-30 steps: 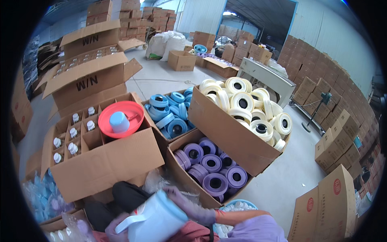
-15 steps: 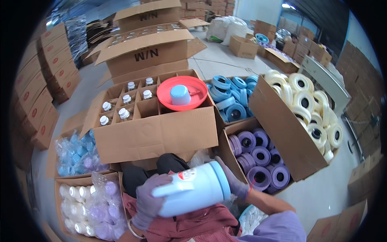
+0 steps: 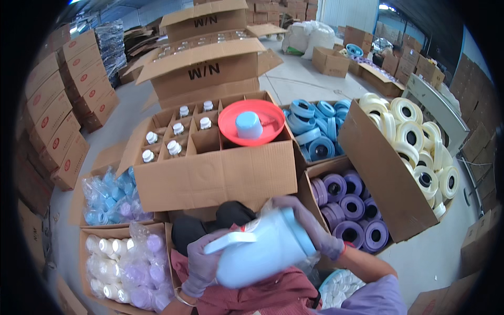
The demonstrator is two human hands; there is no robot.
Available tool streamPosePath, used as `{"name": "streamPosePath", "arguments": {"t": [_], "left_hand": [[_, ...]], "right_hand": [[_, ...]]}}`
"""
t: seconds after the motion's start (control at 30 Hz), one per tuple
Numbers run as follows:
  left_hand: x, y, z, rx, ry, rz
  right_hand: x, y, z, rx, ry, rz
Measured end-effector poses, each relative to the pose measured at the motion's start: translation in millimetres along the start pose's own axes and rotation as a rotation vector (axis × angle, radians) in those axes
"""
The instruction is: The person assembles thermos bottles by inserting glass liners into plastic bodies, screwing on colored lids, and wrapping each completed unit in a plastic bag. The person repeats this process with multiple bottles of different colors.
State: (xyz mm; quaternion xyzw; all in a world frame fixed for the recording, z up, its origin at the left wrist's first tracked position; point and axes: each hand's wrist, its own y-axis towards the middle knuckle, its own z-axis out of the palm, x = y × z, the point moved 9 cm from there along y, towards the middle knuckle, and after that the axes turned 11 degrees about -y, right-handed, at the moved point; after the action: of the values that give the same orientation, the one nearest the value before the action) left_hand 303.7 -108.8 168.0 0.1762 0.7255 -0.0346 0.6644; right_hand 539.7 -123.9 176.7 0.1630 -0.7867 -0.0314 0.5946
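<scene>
A light blue thermos jug (image 3: 265, 254) lies tilted across my lap, its wider blue collar end pointing right and its handle (image 3: 231, 240) on the upper side. My left hand (image 3: 203, 262), in a greyish-purple glove, is closed round the jug's left end near the handle. Over the collar on the right end curls my right hand (image 3: 312, 228), also gloved, with its fingers on the far side partly hidden. A red and white label shows only as a sliver by the handle. The jug is slightly blurred.
Ahead stands a divided carton (image 3: 215, 181) holding white-capped bottles and a red basin (image 3: 231, 128) with a blue cup (image 3: 249, 125). At right are boxes of purple rings (image 3: 352, 206), blue rings (image 3: 320, 149) and cream rings (image 3: 411, 138). Left boxes hold bagged blue cups (image 3: 107, 191) and white cups (image 3: 107, 268).
The jug has turned about its length, so the label has rolled mostly away and the handle shows differently. My right hand has moved up over the collar. The whole view has shifted slightly.
</scene>
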Motion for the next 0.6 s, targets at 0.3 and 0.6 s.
{"name": "streamPosePath", "arguments": {"t": [0.3, 0.6], "left_hand": [[31.7, -5.0, -3.9, -0.029, -0.236, -0.347], [38.7, 3.4, -2.4, 0.059, -0.336, -0.458]], "right_hand": [[38.9, -6.3, -0.3, 0.152, -0.218, -0.392], [17.6, 7.1, -3.1, 0.129, -0.085, -0.173]]}}
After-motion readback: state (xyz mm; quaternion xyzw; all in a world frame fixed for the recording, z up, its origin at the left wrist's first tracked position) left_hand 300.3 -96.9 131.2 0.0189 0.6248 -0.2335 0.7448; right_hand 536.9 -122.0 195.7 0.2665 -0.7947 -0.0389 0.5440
